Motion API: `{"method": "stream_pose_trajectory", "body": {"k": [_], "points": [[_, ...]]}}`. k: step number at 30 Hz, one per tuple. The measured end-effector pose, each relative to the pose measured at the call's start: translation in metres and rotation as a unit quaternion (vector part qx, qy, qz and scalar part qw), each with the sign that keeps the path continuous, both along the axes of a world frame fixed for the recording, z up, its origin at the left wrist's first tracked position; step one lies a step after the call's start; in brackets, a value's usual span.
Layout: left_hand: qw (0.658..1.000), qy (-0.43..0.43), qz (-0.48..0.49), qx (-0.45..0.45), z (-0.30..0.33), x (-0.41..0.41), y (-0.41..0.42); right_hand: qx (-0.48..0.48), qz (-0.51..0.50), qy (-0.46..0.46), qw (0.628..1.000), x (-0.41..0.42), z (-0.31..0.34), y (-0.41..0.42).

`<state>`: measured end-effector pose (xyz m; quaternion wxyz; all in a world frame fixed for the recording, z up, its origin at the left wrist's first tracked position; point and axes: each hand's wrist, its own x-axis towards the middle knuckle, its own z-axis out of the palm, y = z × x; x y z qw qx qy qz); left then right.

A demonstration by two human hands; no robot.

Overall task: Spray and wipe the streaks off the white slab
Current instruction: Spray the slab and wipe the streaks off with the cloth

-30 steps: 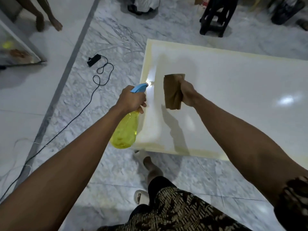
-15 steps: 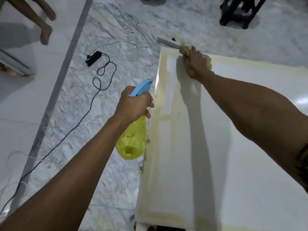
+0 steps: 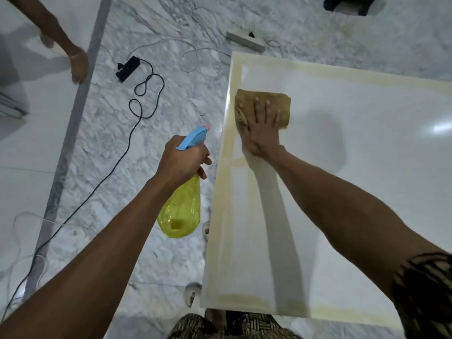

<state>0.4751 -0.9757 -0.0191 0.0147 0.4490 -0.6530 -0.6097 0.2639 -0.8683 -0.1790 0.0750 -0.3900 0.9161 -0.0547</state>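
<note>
The white slab lies flat, filling the right half of the view, with yellowish streaks along its left, far and near borders. A brown cloth lies near the slab's far left corner. My right hand presses flat on the cloth with fingers spread and straight. My left hand grips the neck of a yellow spray bottle with a blue trigger head, held over the floor just left of the slab's left edge.
Marble floor surrounds the slab. A black power adapter with a looping black cable lies at the far left, a white power strip beyond the slab's corner. Another person's foot stands at the upper left. A dark stool is at the top.
My right hand has pulled the cloth back from the slab's far left corner toward me, and now lies flat on it. The left hand with the bottle has barely moved.
</note>
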Motion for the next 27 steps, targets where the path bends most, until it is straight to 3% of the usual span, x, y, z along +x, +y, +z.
{"method": "stream_pose_trajectory", "body": {"k": [3,27], "points": [[1.0,0.009,-0.01,-0.001,0.005,0.013,0.015,-0.017,0.044,-0.019,0.999,0.043,0.002,0.025],[0.998,-0.004,-0.055,-0.006,0.026,0.222,0.157,0.024,0.059,-0.072,0.995,0.355,0.035,0.223]]}}
